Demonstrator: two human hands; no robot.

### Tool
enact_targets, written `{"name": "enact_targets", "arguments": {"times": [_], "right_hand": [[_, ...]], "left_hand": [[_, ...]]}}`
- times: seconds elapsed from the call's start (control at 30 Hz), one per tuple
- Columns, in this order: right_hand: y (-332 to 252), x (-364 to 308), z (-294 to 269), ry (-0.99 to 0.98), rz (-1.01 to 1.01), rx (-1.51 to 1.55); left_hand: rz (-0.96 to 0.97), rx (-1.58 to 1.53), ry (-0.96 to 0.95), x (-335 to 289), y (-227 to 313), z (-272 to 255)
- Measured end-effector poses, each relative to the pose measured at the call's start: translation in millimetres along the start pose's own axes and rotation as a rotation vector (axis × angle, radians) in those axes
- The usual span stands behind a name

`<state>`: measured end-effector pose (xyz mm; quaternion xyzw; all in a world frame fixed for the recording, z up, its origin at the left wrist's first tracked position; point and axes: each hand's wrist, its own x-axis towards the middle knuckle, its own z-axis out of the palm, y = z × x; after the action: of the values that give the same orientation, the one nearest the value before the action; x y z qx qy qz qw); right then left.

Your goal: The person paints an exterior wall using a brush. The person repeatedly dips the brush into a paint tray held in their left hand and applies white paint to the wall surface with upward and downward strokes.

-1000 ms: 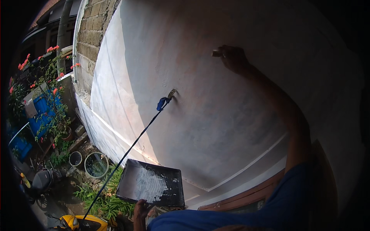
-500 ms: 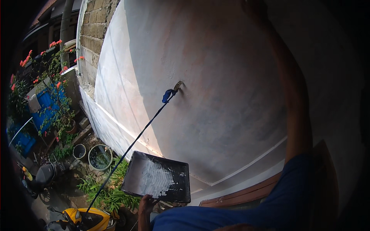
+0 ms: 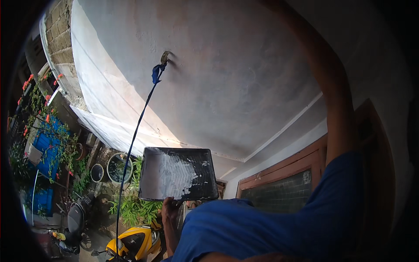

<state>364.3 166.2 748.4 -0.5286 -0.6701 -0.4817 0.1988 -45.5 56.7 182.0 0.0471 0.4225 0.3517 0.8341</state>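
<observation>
My left hand point(image 3: 169, 208) grips the lower rim of a black paint roller tray point(image 3: 204, 175), its fingers closed at the edge. Whitish paint streaks the ribbed middle of the tray, and a greyer coat covers its left part. My right arm point(image 3: 334, 83) reaches up along the wall, and its hand lies beyond the top edge of the picture. A wall point(image 3: 227, 87) with patchy white and pinkish-grey paint fills the middle of the view.
A dark blue cord point(image 3: 139, 124) runs down from a hook point(image 3: 165, 56) in the wall. Below are a yellow motorcycle point(image 3: 139, 242), green plants point(image 3: 133, 212) and a round water-filled tub point(image 3: 118, 168). A brown-framed window point(image 3: 279, 187) lies at lower right.
My view has shifted, so the wall hook now appears higher and further left. The tray sits more level in the picture, still in my left hand. More of the window shows.
</observation>
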Motion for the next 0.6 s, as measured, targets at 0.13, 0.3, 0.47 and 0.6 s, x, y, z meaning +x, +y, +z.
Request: {"name": "enact_targets", "arguments": {"times": [0.13, 0.3, 0.47, 0.6], "right_hand": [[40.1, -25.1, -56.5, 0.27, -0.22, -0.296], [-36.2, -170.1, 45.2, -0.011, -0.166, -0.239], [-147.9, -388.4, 132.8, -0.49, 0.185, 0.234], [-232.2, -517.6, 150.4, -0.793, 1.134, 0.382]], "left_hand": [[-0.118, 0.031, -0.088, 29.9, -23.2, 17.6], [-0.062, 0.032, -0.033, 15.9, -14.5, 7.4], [-0.143, 0.053, -0.086, 30.2, -20.2, 7.0], [-0.083, 0.087, -0.064, 31.4, -22.9, -1.2]]}}
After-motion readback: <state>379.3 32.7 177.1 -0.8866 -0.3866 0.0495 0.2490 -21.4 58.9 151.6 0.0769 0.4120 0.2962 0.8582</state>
